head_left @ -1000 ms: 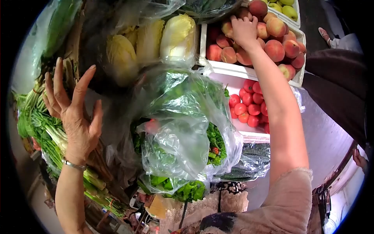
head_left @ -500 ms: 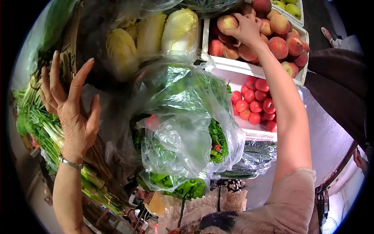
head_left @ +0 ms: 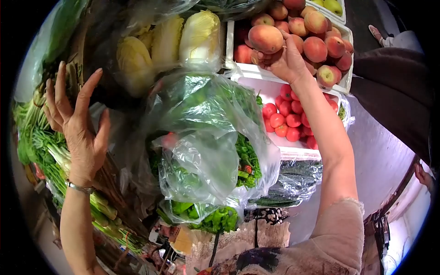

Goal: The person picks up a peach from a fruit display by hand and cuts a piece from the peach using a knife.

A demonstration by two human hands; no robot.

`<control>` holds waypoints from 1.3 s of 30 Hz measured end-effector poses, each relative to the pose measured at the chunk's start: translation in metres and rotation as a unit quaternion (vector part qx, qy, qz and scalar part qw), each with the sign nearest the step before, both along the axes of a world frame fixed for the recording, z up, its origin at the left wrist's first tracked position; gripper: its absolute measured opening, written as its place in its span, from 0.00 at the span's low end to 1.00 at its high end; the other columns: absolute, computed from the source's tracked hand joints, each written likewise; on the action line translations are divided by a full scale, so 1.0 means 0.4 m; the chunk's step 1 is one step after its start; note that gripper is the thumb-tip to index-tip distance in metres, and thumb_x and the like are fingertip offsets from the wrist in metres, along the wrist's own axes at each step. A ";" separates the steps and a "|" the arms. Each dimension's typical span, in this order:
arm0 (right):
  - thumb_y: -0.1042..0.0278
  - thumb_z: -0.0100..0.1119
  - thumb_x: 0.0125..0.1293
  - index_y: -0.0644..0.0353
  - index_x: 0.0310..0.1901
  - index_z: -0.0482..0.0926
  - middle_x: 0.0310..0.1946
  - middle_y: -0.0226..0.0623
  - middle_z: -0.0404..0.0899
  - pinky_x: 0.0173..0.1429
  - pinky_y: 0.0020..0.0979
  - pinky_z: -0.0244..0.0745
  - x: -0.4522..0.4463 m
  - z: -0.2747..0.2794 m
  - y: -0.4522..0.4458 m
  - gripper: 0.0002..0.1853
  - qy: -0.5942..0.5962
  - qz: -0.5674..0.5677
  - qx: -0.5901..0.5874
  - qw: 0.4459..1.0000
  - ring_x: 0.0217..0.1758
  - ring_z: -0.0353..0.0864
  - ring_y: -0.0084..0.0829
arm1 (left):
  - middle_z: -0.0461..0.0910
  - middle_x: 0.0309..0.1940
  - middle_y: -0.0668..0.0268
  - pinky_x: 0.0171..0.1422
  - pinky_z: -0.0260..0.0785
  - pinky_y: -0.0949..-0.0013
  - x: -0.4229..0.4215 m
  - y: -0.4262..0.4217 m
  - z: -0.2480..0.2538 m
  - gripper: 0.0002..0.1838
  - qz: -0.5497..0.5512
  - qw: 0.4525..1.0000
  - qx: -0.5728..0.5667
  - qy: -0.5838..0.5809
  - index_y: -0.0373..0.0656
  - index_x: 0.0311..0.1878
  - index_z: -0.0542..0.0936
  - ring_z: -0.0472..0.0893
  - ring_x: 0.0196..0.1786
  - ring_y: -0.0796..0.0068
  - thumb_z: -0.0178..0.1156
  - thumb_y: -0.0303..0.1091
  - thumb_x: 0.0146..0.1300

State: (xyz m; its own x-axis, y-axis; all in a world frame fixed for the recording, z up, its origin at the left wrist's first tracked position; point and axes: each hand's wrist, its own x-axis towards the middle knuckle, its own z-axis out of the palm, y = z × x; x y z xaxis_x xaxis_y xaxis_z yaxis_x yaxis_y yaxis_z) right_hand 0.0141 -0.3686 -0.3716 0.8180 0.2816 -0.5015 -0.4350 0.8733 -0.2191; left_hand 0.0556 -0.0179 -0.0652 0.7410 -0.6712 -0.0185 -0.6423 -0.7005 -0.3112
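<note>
My right hand (head_left: 286, 59) holds a large peach (head_left: 266, 39), palm turned partly up, over the near left part of a white crate (head_left: 293, 80) full of peaches. Below that crate, my right forearm passes over a white box of red tomatoes (head_left: 285, 107). On the left, my left hand (head_left: 82, 128) is raised with its fingers spread and nothing in it. It is above bundles of green stalks (head_left: 57, 156).
Wrapped napa cabbages (head_left: 200, 39) lie at the upper left of centre. Clear plastic bags of leafy greens (head_left: 201, 160) fill the middle. Dark green vegetables in film (head_left: 298, 178) sit below the tomatoes. Another person's hand (head_left: 422, 175) shows at the right edge.
My right hand has lifted a peach from the pile and turned it, moving slightly down toward the crate's near side. My left hand stays spread.
</note>
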 end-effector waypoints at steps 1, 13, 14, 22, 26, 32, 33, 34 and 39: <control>0.37 0.50 0.68 0.50 0.60 0.73 0.51 0.33 0.80 0.51 0.36 0.76 -0.005 -0.022 -0.013 0.29 -0.046 0.047 0.052 0.996 0.47 0.79 0.30 | 0.48 0.80 0.65 0.81 0.27 0.49 -0.001 0.000 0.000 0.32 0.001 1.000 0.005 -0.003 0.66 0.67 0.75 0.40 0.81 0.53 0.62 0.29 0.57; 0.32 0.51 0.65 0.48 0.58 0.73 0.50 0.32 0.76 0.51 0.42 0.72 -0.067 0.040 0.037 0.31 0.121 -0.020 0.104 0.987 0.43 0.76 0.30 | 0.48 0.80 0.65 0.81 0.25 0.47 0.006 0.009 -0.004 0.31 -0.035 0.999 0.007 -0.025 0.67 0.67 0.74 0.40 0.81 0.53 0.61 0.32 0.58; 0.32 0.51 0.65 0.48 0.58 0.73 0.50 0.32 0.76 0.51 0.42 0.72 -0.069 0.048 0.044 0.31 0.120 -0.021 0.104 0.987 0.43 0.76 0.30 | 0.48 0.80 0.66 0.81 0.25 0.47 0.006 0.010 -0.003 0.31 -0.031 0.999 0.009 -0.022 0.67 0.67 0.74 0.40 0.81 0.53 0.61 0.32 0.58; 0.34 0.48 0.66 0.56 0.58 0.73 0.54 0.38 0.77 0.50 0.40 0.73 -0.106 0.129 0.076 0.33 0.131 -0.101 0.121 0.979 0.52 0.78 0.36 | 0.48 0.80 0.66 0.81 0.25 0.46 0.012 0.016 -0.009 0.30 -0.044 0.999 0.004 -0.029 0.67 0.67 0.74 0.40 0.81 0.53 0.60 0.34 0.59; 0.37 0.49 0.66 0.58 0.62 0.71 0.58 0.42 0.75 0.50 0.37 0.74 -0.145 0.055 0.056 0.34 -0.005 -0.085 0.236 0.968 0.54 0.78 0.39 | 0.48 0.80 0.66 0.81 0.25 0.47 0.010 0.022 -0.009 0.30 -0.033 0.999 0.015 -0.026 0.67 0.68 0.74 0.40 0.81 0.53 0.59 0.35 0.60; 0.41 0.57 0.64 0.61 0.67 0.65 0.62 0.45 0.72 0.56 0.44 0.77 -0.248 0.166 0.078 0.38 0.027 -0.155 0.128 0.979 0.57 0.77 0.46 | 0.49 0.80 0.65 0.81 0.26 0.49 0.013 0.017 -0.011 0.30 -0.069 0.997 -0.005 -0.036 0.66 0.68 0.74 0.43 0.81 0.54 0.59 0.35 0.59; 0.42 0.59 0.63 0.61 0.67 0.65 0.62 0.45 0.72 0.57 0.45 0.77 -0.269 0.166 0.074 0.38 0.001 -0.161 0.115 0.980 0.59 0.77 0.48 | 0.49 0.80 0.65 0.81 0.26 0.49 0.011 0.018 -0.012 0.30 -0.071 0.997 -0.009 -0.035 0.66 0.68 0.74 0.43 0.81 0.54 0.59 0.35 0.59; 0.43 0.62 0.62 0.60 0.68 0.65 0.63 0.45 0.72 0.58 0.47 0.77 -0.289 0.161 0.068 0.39 -0.024 -0.168 0.103 0.980 0.60 0.76 0.50 | 0.50 0.80 0.64 0.82 0.28 0.49 0.009 0.020 -0.013 0.31 -0.056 0.998 -0.003 -0.032 0.65 0.68 0.74 0.43 0.81 0.54 0.60 0.33 0.59; 0.40 0.59 0.64 0.58 0.65 0.66 0.57 0.54 0.75 0.34 0.27 0.75 -0.344 0.082 0.031 0.36 0.036 -0.225 -0.047 0.972 0.48 0.80 0.46 | 0.50 0.79 0.64 0.81 0.40 0.49 0.014 0.034 -0.019 0.32 -0.055 0.998 -0.013 -0.013 0.61 0.68 0.74 0.44 0.81 0.53 0.59 0.24 0.59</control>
